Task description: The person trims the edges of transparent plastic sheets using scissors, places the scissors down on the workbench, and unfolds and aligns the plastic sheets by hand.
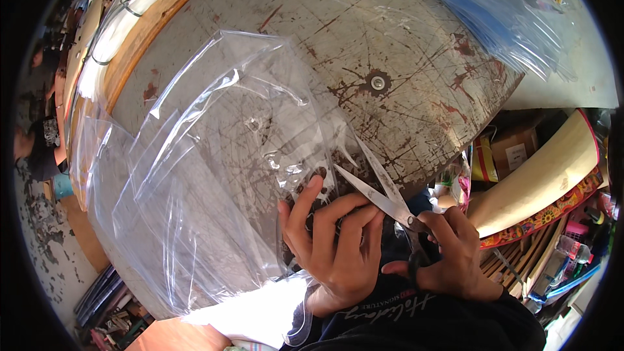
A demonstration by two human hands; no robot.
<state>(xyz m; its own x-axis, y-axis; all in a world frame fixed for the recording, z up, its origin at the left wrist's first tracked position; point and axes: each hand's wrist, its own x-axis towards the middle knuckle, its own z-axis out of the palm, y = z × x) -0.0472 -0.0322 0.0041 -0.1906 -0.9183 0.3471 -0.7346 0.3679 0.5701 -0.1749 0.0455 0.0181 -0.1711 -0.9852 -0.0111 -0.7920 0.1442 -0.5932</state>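
Note:
A large clear plastic sheet (pixel 214 110), creased and glossy, spreads over the left and middle of the worn table. My left hand (pixel 341 247) rests at its near right edge, fingers bent and gripping the plastic, with the thumb out of sight. In my right hand (pixel 452 253) is a pair of scissors (pixel 390 207), its dark handle partly covered by the fingers. The scissor blades are spread apart and point up and left, close to the left fingertips and the sheet's right edge. Whether plastic lies between the blades is hard to make out.
The scratched metal tabletop (pixel 416 104) has a bolt (pixel 377 82) in it. A stack of bluish plastic sheets (pixel 494 19) lies at the far right. Bundled clear plastic (pixel 117 32) sits at the far left. A rolled cream-coloured mat (pixel 539 179) stands right, above stacked slats.

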